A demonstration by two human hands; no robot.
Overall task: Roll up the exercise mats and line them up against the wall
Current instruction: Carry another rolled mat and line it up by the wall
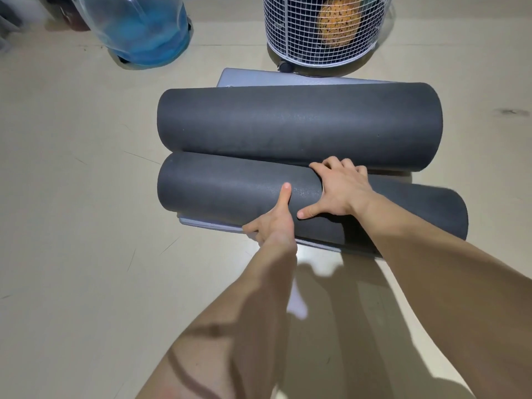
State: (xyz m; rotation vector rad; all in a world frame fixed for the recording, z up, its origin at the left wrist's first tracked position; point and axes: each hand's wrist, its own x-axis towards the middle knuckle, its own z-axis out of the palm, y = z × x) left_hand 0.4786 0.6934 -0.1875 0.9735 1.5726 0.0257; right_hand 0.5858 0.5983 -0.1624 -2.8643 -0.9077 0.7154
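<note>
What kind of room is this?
Probably a home workout or storage corner: two rolled exercise mats lie on a pale floor, with a white wire basket and a big blue water jug close behind them.

Single head view, looking forward and down, wide-angle. It is sitting close above the mats [288, 122] on the floor [72, 197].
</note>
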